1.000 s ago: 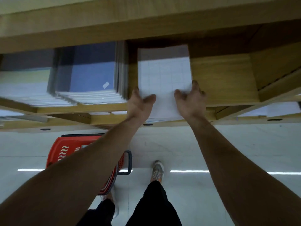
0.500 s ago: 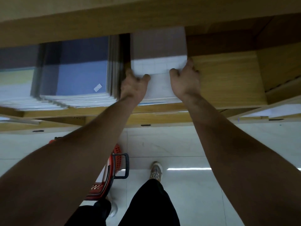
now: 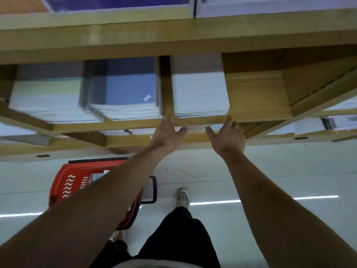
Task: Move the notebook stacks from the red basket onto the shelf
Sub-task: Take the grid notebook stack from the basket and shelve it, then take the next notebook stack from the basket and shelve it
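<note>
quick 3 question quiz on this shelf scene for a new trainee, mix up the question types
1. True or false: the left hand is gripping the white notebook stack.
2. Which stack lies directly left of the white notebook stack on the shelf? A) blue-covered stack B) red folders C) cardboard boxes
3. Fill in: the red basket stands on the ____, partly hidden behind the left forearm.

Key
1. False. Both the left hand and the right hand are open in front of the shelf edge, holding nothing.
2. A, the blue-covered stack.
3. floor
</note>
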`<action>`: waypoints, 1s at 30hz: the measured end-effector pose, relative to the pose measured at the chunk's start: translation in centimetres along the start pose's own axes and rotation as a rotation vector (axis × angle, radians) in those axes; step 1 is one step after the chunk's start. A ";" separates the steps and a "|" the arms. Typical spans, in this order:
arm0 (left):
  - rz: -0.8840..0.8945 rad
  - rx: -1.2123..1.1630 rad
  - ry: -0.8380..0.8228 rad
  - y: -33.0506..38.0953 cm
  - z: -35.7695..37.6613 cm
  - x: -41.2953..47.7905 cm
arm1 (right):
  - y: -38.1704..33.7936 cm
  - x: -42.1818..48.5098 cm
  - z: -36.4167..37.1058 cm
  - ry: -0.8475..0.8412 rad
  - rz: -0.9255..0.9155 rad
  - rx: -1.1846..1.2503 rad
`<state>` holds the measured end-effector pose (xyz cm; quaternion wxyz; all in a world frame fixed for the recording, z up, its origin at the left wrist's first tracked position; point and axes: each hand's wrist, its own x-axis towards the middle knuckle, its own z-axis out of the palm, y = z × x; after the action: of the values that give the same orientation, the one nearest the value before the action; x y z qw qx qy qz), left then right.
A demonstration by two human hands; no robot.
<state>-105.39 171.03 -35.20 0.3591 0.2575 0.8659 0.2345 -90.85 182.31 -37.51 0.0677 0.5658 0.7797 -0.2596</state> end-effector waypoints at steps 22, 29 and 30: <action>-0.295 0.298 -0.171 -55.9 -16.8 -11.3 | -23.7 -24.6 30.6 -0.470 -0.339 -0.451; -0.296 0.318 -0.183 -62.0 -10.1 -6.5 | -20.8 -19.1 45.3 -0.507 -0.327 -0.527; -0.307 0.338 -0.180 -63.4 -8.7 -5.2 | -20.1 -18.2 47.8 -0.518 -0.332 -0.545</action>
<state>-126.23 117.88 -64.54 0.4181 0.1994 0.8862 0.0050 -111.91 139.40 -64.54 0.3663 0.3095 0.8579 -0.1846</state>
